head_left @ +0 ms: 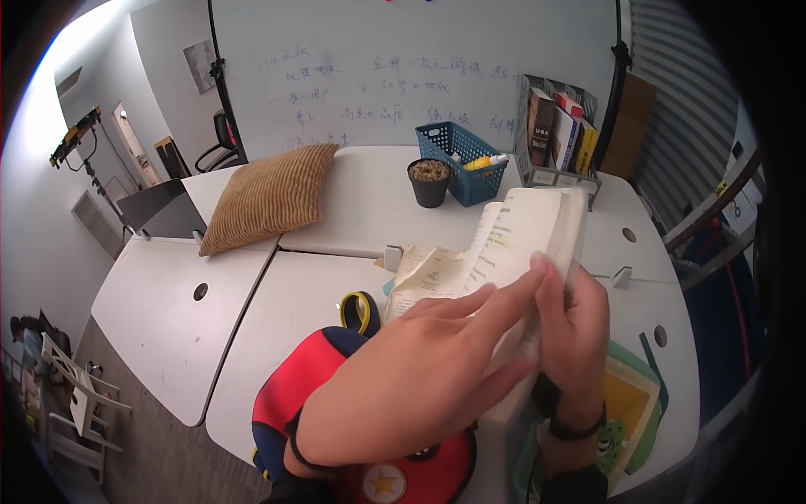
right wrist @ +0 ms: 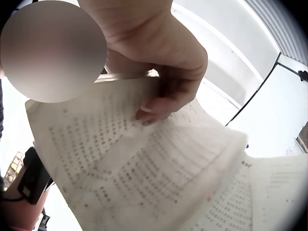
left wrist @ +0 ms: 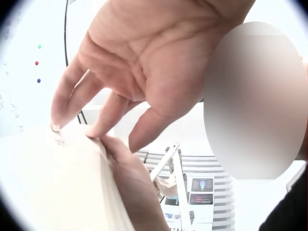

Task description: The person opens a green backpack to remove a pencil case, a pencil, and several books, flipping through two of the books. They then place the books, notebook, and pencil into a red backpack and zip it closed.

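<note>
A thick open book [head_left: 525, 235] with printed text stands tilted in front of me in the head view. My right hand [head_left: 575, 323] grips it by the right side, thumb on the page edges. In the right wrist view its curled fingers lie over a printed page [right wrist: 110, 139]. My left hand [head_left: 411, 378] reaches across the book from the left, fingers fairly straight. Its fingertips touch the page near the right thumb; the left wrist view shows them at the book's edge [left wrist: 91, 144]. A wrinkled printed sheet [head_left: 428, 281] lies left of the upright pages.
A red and navy fabric item [head_left: 302, 378] with a star patch lies below the left forearm. Nearby is a black-and-yellow ring [head_left: 359, 312]. Behind are a cushion [head_left: 269, 197], potted plant [head_left: 429, 185], blue basket [head_left: 462, 164] and book rack [head_left: 554, 134]. A green tray [head_left: 646, 370] stands right.
</note>
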The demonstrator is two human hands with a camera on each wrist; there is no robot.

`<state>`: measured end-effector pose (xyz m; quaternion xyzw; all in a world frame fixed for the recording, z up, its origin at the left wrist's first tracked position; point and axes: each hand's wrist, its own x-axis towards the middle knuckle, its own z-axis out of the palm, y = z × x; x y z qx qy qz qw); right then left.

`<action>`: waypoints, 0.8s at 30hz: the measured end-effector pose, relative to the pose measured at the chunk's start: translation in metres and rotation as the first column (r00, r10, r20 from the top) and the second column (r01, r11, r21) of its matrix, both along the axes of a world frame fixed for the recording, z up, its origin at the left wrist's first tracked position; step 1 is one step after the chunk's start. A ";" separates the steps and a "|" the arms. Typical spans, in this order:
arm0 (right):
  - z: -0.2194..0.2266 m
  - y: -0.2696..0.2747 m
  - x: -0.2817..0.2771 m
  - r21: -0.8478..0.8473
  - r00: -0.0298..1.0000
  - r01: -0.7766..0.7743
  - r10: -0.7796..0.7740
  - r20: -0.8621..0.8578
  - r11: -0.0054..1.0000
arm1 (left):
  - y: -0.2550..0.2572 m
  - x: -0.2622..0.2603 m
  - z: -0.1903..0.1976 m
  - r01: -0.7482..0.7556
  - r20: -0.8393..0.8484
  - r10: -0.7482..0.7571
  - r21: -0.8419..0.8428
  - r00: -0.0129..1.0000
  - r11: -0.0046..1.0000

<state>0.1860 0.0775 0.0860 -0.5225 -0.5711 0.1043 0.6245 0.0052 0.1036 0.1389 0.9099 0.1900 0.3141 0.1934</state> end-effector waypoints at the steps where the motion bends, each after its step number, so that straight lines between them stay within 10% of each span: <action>1: 0.002 0.000 0.001 -0.024 1.000 0.005 -0.005 0.004 1.000 | 0.001 -0.001 -0.001 -0.025 0.030 0.024 0.025 0.999 0.999; 10: 0.001 0.003 0.000 0.196 0.972 0.160 -0.189 0.139 0.968 | -0.004 -0.022 0.014 -0.257 0.443 0.280 -0.113 0.852 0.960; 16: -0.008 0.017 0.001 0.512 0.731 0.134 -0.434 0.527 0.848 | 0.001 -0.033 0.005 -0.295 0.647 0.243 -0.029 0.723 0.955; 24: -0.017 0.023 -0.003 0.429 0.585 0.148 -0.429 0.688 0.891 | 0.009 -0.032 -0.002 -0.267 0.765 0.217 -0.062 0.606 0.962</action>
